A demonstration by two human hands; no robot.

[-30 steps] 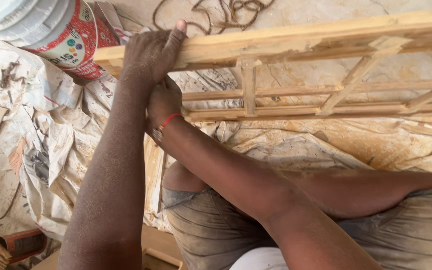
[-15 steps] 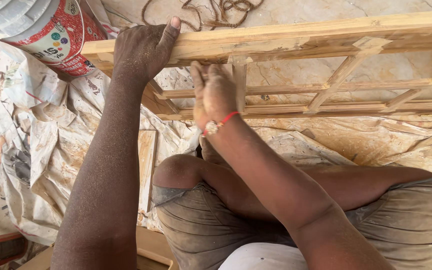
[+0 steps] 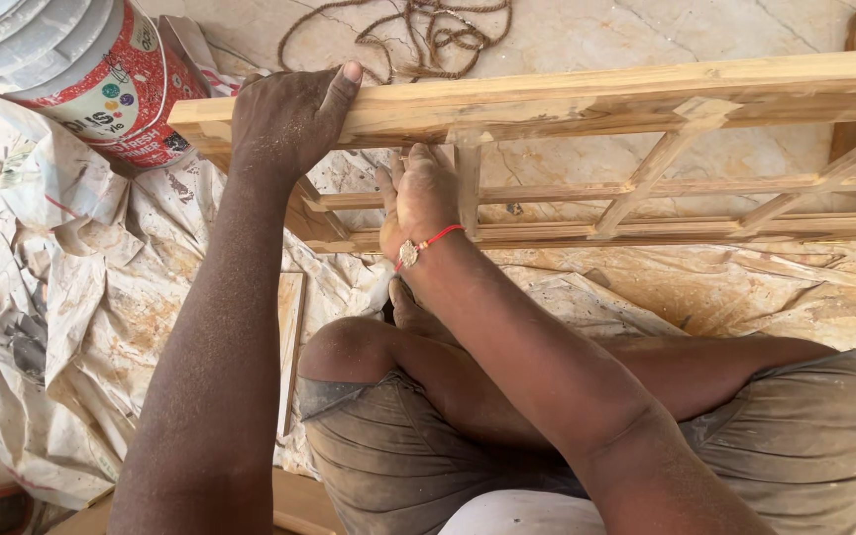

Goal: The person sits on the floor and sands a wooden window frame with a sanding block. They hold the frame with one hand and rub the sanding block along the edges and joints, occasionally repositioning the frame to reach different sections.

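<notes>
Above the seated person's knees, the wooden frame (image 3: 587,149) stood on edge; the left hand (image 3: 284,119) clasped its top rail, the right hand (image 3: 416,198) pressed open against it.

Wooden frame (image 3: 587,99) under my hands: pale yellow-tan, honey streaks along grain. My left hand (image 3: 284,119) and right hand (image 3: 418,198) dusted pale with sawdust. Red thread (image 3: 438,238) on my right wrist, small gold-coloured bead. Bucket (image 3: 81,69) at 10 o'clock: red and white, coloured dots, grey-white top. Sheeting (image 3: 101,297) at 8 o'clock: off-white, tan and rust stains. Rope (image 3: 418,35) at 12 o'clock: brown. Floor (image 3: 646,30): beige, perhaps faintly veined. My shorts (image 3: 428,456): olive-brown.
</notes>
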